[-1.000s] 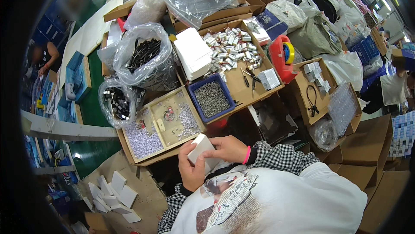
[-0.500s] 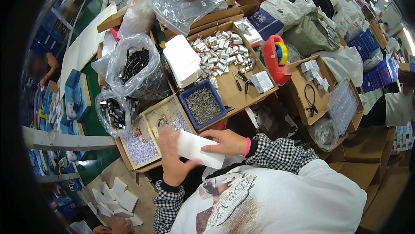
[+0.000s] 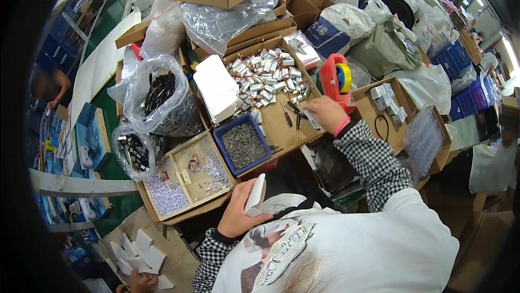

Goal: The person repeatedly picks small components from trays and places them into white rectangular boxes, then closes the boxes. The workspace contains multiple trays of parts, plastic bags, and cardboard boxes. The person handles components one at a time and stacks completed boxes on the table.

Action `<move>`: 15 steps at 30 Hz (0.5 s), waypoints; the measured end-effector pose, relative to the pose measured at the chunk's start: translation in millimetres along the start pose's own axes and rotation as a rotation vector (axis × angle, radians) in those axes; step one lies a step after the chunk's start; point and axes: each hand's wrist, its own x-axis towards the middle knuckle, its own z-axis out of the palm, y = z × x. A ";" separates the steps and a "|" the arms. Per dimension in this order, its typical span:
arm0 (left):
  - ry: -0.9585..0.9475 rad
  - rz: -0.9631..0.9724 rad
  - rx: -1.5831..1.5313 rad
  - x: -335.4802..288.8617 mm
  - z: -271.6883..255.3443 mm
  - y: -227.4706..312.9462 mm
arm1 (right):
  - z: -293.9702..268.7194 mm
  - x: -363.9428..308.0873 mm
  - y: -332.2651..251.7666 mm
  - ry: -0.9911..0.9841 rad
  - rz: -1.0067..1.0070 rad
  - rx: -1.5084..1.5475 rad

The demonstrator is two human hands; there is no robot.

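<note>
In my left hand [image 3: 236, 210], close to my body, a small white box [image 3: 256, 195] stands tilted, fingers on one side and thumb on the other. My right hand [image 3: 327, 114] reaches to the right side of a cardboard tray [image 3: 275, 138], fingers bent down over a small pale stack [image 3: 312, 119]. My hand covers most of that stack, so what the fingertips grip is hidden. Screwdrivers [image 3: 288, 117] lie just left of this hand. Farther back in the tray is a heap of small silver battery-like packs with wires [image 3: 265, 76].
A blue bin of screws [image 3: 244, 170] and a divided wooden tray of small white pieces [image 3: 181, 202] sit ahead of my left hand. A red tape dispenser [image 3: 329, 79] stands beyond my right hand. At lower left, another person's hand [image 3: 142, 281] is near several white boxes [image 3: 149, 252].
My right hand has let go of the white box and moved forward and right to the pale stack in the tray. My left hand now holds the box alone, nearer my body.
</note>
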 end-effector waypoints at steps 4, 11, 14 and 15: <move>0.098 -0.148 -0.472 0.1 14.6 -11.6 | 0.0 8.2 44.2 -0.124 -0.120 -0.167; 0.231 -0.170 -0.967 1.7 17.9 -19.4 | -11.8 -2.7 48.4 -0.051 -0.222 -0.056; 0.195 -0.203 -0.969 1.7 22.1 -19.9 | -30.4 -2.7 43.7 -0.062 -0.230 -0.089; 0.185 -0.211 -0.971 1.4 23.0 -19.7 | -36.0 1.3 41.2 -0.088 -0.201 0.029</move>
